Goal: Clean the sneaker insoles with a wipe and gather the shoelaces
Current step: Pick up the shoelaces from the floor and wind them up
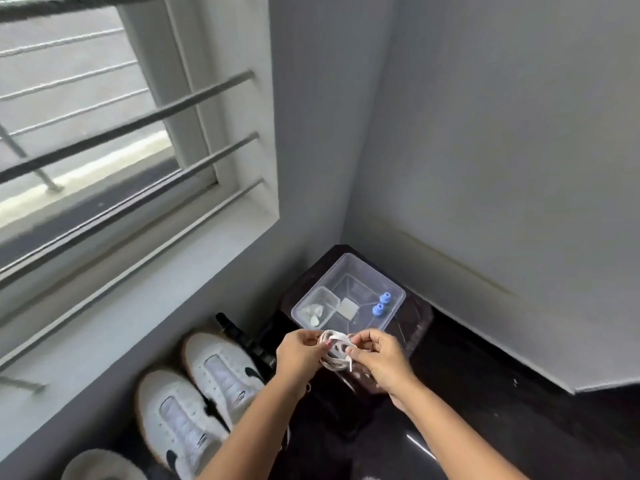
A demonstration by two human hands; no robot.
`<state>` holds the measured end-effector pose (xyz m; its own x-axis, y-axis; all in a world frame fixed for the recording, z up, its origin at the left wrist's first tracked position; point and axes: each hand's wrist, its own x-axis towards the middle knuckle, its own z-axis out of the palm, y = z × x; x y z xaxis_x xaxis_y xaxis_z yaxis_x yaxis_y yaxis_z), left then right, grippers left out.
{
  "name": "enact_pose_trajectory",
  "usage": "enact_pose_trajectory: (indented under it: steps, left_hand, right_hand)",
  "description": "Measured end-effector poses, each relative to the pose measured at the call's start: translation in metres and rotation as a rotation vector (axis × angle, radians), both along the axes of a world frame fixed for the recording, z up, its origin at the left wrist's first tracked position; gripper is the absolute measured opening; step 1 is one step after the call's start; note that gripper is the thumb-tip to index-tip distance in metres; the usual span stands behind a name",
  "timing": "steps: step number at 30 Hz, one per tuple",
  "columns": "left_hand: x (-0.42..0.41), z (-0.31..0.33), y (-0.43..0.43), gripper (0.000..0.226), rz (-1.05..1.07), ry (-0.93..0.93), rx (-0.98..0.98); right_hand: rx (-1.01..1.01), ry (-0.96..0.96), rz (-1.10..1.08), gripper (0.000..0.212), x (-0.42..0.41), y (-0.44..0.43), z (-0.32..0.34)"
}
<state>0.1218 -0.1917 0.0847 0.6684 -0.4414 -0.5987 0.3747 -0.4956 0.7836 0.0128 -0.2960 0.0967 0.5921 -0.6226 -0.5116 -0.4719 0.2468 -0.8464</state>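
A bundle of white shoelaces (335,351) is held between both hands, just in front of a clear plastic container (353,268). My left hand (300,351) pinches the bundle's left side. My right hand (379,356) grips its right side, with a lace end hanging down. Two white sneakers (194,393) with black logos and no laces stand side by side on the floor to the left, along the wall. No insoles or wipe can be clearly told apart.
The clear container sits on a dark stool (415,317) in the corner and holds two blue caps (381,304), a white square and a small tray with white bits. A barred window (121,140) is on the left. Dark glossy floor (485,410) on the right.
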Motion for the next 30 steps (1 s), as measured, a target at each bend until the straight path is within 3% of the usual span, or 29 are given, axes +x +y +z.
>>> enact_pose_trajectory:
  steps: [5,11,14,24,30]
  left_hand:
    - [0.005,-0.028,-0.05,0.013,-0.031,-0.048,0.064]
    - [0.014,-0.064,-0.101,0.026,-0.072,-0.177,0.142]
    - [0.019,-0.094,-0.126,0.032,-0.112,-0.218,0.193]
    - [0.019,-0.168,-0.165,0.019,-0.237,-0.292,0.37]
    - [0.019,-0.177,-0.176,0.024,-0.248,-0.307,0.393]
  right_hand:
    - [-0.127,0.088,-0.023,0.014,0.004,-0.046,-0.03]
    - [-0.286,0.174,-0.005,0.028,0.019,-0.102,-0.075]
    - [-0.348,0.221,0.034,0.023,0.031,-0.125,-0.098]
    - [-0.595,0.452,0.488,0.009,0.048,-0.162,-0.169]
    - [-0.88,0.601,0.627,0.019,0.061,-0.154,-0.177]
